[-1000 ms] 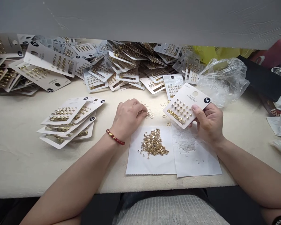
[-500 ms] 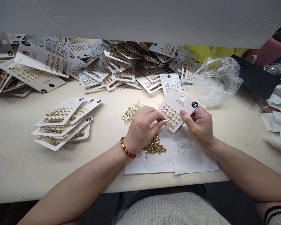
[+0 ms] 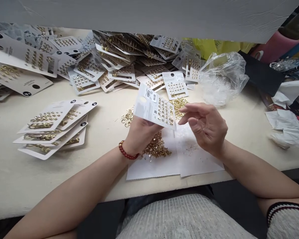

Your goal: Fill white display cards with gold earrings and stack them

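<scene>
My left hand (image 3: 139,132), with a red bead bracelet at the wrist, grips a white earring card (image 3: 154,107) from below; the card's back, with a price sticker, faces me. My right hand (image 3: 206,126) hovers just right of the card, fingers spread and holding nothing. Under the hands lie two white paper sheets (image 3: 159,167). One sheet carries a heap of small gold pieces (image 3: 157,148), the other a scatter of tiny clear bits (image 3: 189,149). Loose gold hoops (image 3: 127,117) lie on the table beyond.
A stack of filled earring cards (image 3: 53,127) sits at the left. A large heap of cards (image 3: 119,59) covers the back of the table. A crumpled clear plastic bag (image 3: 223,78) lies at the right, with white bags (image 3: 286,129) farther right. The table's front edge (image 3: 64,202) runs below.
The card passed from my right hand to my left and was flipped to show its back. My right hand let go and opened.
</scene>
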`<state>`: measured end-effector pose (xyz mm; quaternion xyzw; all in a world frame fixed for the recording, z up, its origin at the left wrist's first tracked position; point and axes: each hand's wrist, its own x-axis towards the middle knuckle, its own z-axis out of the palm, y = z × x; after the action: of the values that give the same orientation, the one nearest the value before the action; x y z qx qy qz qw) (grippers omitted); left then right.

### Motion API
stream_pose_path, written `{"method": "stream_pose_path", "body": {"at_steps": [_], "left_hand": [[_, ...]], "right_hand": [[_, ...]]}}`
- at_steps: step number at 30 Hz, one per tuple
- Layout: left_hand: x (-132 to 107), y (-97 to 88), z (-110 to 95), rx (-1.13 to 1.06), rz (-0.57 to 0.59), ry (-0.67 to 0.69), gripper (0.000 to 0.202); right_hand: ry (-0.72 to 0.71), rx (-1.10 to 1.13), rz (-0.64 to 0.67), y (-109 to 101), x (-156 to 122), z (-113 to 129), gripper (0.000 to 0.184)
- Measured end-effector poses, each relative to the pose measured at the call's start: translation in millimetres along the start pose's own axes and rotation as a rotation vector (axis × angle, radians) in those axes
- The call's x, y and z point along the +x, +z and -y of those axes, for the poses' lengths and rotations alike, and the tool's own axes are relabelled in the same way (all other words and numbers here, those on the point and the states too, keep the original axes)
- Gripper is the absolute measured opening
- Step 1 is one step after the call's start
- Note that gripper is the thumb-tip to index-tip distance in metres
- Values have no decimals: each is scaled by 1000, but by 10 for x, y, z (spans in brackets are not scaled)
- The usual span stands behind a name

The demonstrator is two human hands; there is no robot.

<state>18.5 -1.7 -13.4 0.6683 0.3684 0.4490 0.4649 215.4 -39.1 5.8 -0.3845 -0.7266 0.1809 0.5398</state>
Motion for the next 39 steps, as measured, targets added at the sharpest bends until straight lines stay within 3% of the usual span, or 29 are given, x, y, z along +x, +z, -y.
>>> {"method": "stream_pose_path", "body": {"at_steps": [3,10,15,24,28,35,39], "left_hand": [[20,-74,42,-144,0,-72,18],[95,-180,-4,-444,-46,-137,30],[112,-148,-4,-518,-84,-121,27],[105,-150,65,-403,-69,-58,25],[91,-151,51,-396,-50,-72,25],[96,-150,24,-420,-30,-65,22],[99,-156,15,-447,-19,-64,21]], "right_hand": [[-32,-90,8,-29,22,-50,14],[-196,-320,457,91,-14,-119,15],[-202,-396,643,173,-75,-95,20],[-129,-487,746,312,-88,-66,18],[-113,-490,692,293,-81,-67,24],[66,-436,659,244,-77,-66,14],[82,-429,676,250,-78,-76,16]]}}
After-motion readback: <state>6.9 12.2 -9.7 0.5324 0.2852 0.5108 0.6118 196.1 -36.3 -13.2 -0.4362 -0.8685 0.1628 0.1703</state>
